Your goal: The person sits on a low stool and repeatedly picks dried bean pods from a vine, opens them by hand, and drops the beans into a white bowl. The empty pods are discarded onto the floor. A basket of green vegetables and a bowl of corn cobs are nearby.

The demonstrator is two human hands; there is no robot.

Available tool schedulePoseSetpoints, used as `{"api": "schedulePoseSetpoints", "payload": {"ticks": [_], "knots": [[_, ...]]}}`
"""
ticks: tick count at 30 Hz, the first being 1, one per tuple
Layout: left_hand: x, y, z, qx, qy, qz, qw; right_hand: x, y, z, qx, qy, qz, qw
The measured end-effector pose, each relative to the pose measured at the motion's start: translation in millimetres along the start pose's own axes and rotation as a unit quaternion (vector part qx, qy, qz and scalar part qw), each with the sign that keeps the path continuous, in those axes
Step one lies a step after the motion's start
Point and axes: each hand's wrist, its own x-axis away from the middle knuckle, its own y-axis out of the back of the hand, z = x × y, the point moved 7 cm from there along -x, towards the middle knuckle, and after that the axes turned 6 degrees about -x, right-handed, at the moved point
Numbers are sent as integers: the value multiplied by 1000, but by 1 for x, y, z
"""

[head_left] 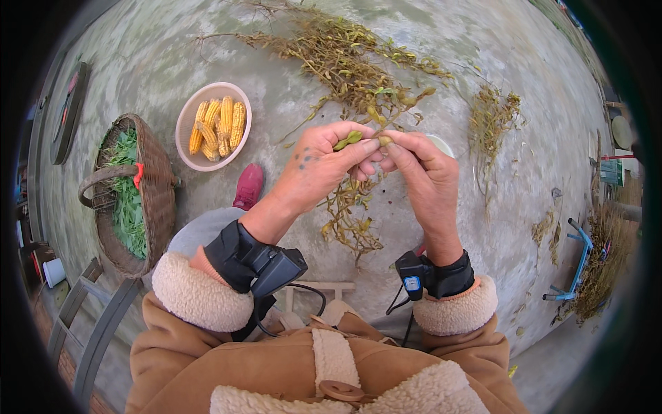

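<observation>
Both hands meet over the concrete floor around a dry bean stalk (394, 116) with yellowish pods. My left hand (318, 160) is closed on the stalk, a green pod (349, 140) sticking up between thumb and fingers. Thumb and forefinger of my right hand (429, 174) pinch a brownish pod (384, 141) right beside the left thumb tip. Behind my right hand, the rim of a white bowl (441, 145) shows; its inside is hidden. Under and below the hands lies another dried bean plant (350, 219).
A large heap of dried bean plants (338, 58) lies ahead, a smaller bunch (493, 114) to its right. Left stand a pink basin (185, 131) of corn cobs (224, 124) and a wicker basket (157, 186) with green leaves (127, 200). A blue metal frame (583, 262) is at right.
</observation>
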Motion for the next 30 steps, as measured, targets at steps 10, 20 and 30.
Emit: {"api": "schedulePoseSetpoints", "payload": {"ticks": [10,20,30], "knots": [[0,0,-3,-33,-19,-9,999,0,-2,3,30,40,2,999],[5,-4,-9,-123,-47,-30,991,3,-4,1,50,47,-9,998],[6,-6,-11,-141,-67,-51,986,6,-5,-5,67,56,-68,994]]}}
